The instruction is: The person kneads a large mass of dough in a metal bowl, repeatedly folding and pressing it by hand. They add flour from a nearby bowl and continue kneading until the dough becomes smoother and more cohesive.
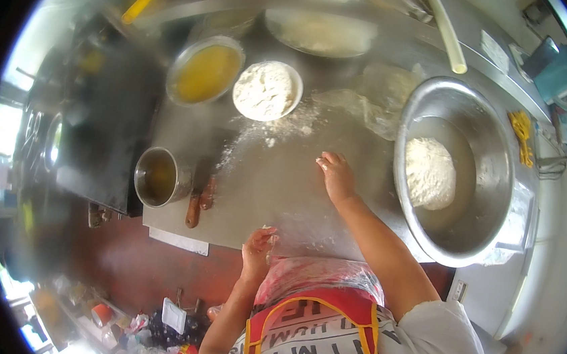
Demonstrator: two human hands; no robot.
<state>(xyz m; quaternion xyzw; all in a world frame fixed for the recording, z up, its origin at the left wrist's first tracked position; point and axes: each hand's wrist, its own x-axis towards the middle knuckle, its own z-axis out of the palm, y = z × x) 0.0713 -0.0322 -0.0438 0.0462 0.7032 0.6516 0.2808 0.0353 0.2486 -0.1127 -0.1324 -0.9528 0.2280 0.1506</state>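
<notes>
My right hand (pixel 335 174) is over the middle of the metal worktop (pixel 257 190), its fingers curled inward, white dough or flour on the fingertips. By the front edge, my left hand (pixel 258 248) hangs close to my apron, dough stuck to its bent fingers. Whether either hand holds anything cannot be made out. A large steel basin (pixel 489 195) on the right has a lump of dough (pixel 430 173) in it. Beyond my hands a white bowl of flour (pixel 266 89) stands beside a bowl of yellow liquid (pixel 209 74), with flour scattered on the worktop below.
A steel pot (pixel 157 177) and two wooden-handled tools (pixel 193 212) lie at the left of the worktop, beside a dark griddle (pixel 106 126). Clear plastic film (pixel 371 103) lies near the basin. A wide pan (pixel 321 31) stands at the back, and a pale tube (pixel 445 32) juts in above.
</notes>
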